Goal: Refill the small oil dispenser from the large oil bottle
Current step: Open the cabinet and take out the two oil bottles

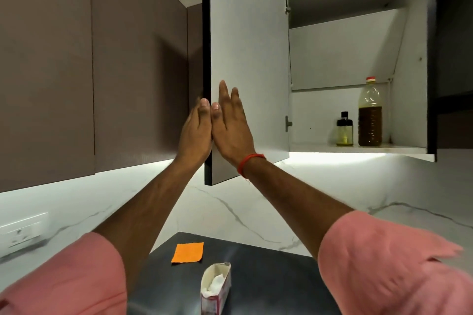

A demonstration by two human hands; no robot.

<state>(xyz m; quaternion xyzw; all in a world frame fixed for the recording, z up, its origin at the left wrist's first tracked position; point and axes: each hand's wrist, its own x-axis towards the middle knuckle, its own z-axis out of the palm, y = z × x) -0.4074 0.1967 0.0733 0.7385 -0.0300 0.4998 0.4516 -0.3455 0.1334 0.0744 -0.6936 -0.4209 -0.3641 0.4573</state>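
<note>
- The wall cabinet door [249, 59] is swung open, edge-on to the view, and both hands are set against its free edge.
- The left hand [195, 133] is laid on the door's outer, dark side with fingers straight; the right hand [231, 125] is pressed flat on the pale inner face, fingers spread and straight. Nothing is gripped by either hand.
- A red thread band [249, 163] is worn on the right wrist.
- The large oil bottle [370, 115] is seen upright on the bottom shelf [320, 147] of the open cabinet, far right, with a red cap and dark amber oil filling roughly two thirds of it.
- The small oil dispenser [344, 130] is placed just beside it on the left, apart from it, dark-topped, with only a little pale oil at its base.
- The large bottle is judged heavy and its thin ribbed plastic somewhat yielding; a grasp round the ribbed body, below the shoulder, is advised, with support under the base if the surface is oily.
- The dispenser is judged light, perhaps glass and so fragile; it is best taken round the body, not by the top.
- On the dark worktop [268, 276] near the person an orange cloth [188, 252] and an opened carton of tissue [216, 286] are lying.
- Neither task item is yet touched.
</note>
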